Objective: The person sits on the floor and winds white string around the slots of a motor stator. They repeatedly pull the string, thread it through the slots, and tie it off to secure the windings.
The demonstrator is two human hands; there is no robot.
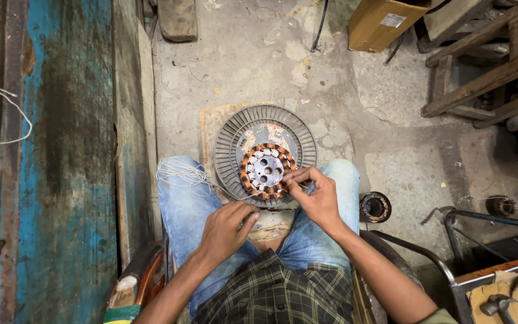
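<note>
Two hands work at a stator (pixel 266 170) w/ copper coils, frame centre, sitting in a grey ribbed housing (pixel 229 144) on the knees. Right hand (pixel 318 198) pinches a white thread (pixel 235 193) at the stator's lower right edge, grip narrow. Left hand (pixel 226 231), lower centre, fist closed on the thread. Thread bundle (pixel 178 171) lies on the left knee. Hammer (pixel 496 305) lower right.

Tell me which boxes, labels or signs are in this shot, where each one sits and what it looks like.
Cardboard box: top of the picture, right of centre, on the concrete floor beside a wooden frame; rectangular, tan-yellow.
Label: stuck on the box's upper face; small, white, rectangular.
No signs or screens show.
</note>
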